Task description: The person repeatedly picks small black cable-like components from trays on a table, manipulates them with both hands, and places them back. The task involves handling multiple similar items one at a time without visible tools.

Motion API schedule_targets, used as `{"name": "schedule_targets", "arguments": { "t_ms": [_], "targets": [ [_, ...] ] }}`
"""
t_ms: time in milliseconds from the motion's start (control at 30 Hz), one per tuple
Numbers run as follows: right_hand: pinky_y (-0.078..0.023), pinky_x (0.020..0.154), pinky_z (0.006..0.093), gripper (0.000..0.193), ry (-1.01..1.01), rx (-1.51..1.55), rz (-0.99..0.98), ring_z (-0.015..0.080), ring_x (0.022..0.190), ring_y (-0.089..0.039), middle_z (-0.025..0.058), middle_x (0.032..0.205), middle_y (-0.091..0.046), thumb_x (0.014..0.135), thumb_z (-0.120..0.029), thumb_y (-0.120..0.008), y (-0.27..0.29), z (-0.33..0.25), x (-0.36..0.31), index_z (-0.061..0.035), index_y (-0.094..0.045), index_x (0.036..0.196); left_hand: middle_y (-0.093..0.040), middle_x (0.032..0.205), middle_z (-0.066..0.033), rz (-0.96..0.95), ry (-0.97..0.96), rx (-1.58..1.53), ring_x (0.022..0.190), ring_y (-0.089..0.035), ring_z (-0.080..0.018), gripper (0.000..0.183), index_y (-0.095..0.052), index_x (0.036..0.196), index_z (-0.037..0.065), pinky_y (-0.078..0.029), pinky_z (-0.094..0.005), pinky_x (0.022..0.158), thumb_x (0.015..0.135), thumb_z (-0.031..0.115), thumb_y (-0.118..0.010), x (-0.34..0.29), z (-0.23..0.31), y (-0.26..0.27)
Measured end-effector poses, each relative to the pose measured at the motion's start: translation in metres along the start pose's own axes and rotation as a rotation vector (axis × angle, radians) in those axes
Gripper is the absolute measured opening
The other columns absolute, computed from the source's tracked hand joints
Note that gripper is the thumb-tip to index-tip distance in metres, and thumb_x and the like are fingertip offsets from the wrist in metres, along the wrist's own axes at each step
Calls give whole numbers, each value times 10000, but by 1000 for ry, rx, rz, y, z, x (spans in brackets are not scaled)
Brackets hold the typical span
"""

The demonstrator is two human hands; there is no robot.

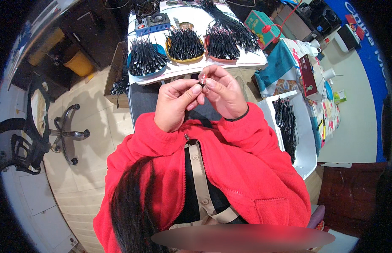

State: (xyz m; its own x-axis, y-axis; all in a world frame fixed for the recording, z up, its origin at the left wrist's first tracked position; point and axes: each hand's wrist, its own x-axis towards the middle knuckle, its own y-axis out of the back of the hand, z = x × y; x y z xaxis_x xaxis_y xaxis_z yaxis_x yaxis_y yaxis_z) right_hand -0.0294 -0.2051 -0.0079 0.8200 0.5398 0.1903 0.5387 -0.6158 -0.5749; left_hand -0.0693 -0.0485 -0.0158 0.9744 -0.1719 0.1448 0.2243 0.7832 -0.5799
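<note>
In front of my chest, just off the near edge of the white table, both hands meet fingertip to fingertip. My left hand pinches a small black piece with red wire ends between thumb and forefinger. The same piece is gripped from the other side by the thumb and fingers of my right hand. Most of it is hidden by the fingers. Beyond my hands stand a blue tray, a yellow tray and a red tray, each heaped with short black cables.
A blue soldering station and a long bundle of black cables lie farther back. At right, a white foam box holds more cables. An open cardboard box flanks the table at left, near a wheeled chair.
</note>
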Motion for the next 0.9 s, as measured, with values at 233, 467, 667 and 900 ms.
{"name": "schedule_targets", "arguments": {
  "t_ms": [233, 467, 667, 900],
  "targets": [
    [-500, 669, 289, 273, -98, -4, -7, 140, 842, -579, 74, 1011, -558, 912, -146, -586, 3, -3, -1, -9, -498, 1131, -621, 725, -61, -4, 56, 134, 552, -465, -49, 140, -645, 956, -33, -310, -163, 474, 915, 77, -569, -5, 1, 2],
    [-496, 645, 280, 286, -139, -36, 18, 150, 808, -581, 72, 1002, -554, 917, -157, -587, 6, 2, 0, -7, -492, 1142, -632, 732, -68, -27, 44, 134, 566, -476, -55, 148, -651, 994, -31, -341, -171, 495, 908, 65, -579, -3, -1, 6],
    [-463, 618, 244, 310, -32, -178, 113, 122, 741, -551, 67, 980, -539, 916, -164, -592, 3, 13, 2, -13, -485, 1165, -639, 749, -68, -26, 69, 83, 611, -511, -56, 170, -655, 1032, -30, -363, -169, 519, 899, 60, -597, 2, -3, 11],
    [-323, 551, 199, 233, -20, -485, 152, 52, 633, -399, 10, 798, -494, 978, -263, -496, 14, -1, 8, -32, -521, 953, -639, 739, -38, 10, 116, 218, 626, -522, -37, 165, -670, 1000, -20, -360, -152, 520, 888, 93, -627, 3, 1, 17]
  ]
}}
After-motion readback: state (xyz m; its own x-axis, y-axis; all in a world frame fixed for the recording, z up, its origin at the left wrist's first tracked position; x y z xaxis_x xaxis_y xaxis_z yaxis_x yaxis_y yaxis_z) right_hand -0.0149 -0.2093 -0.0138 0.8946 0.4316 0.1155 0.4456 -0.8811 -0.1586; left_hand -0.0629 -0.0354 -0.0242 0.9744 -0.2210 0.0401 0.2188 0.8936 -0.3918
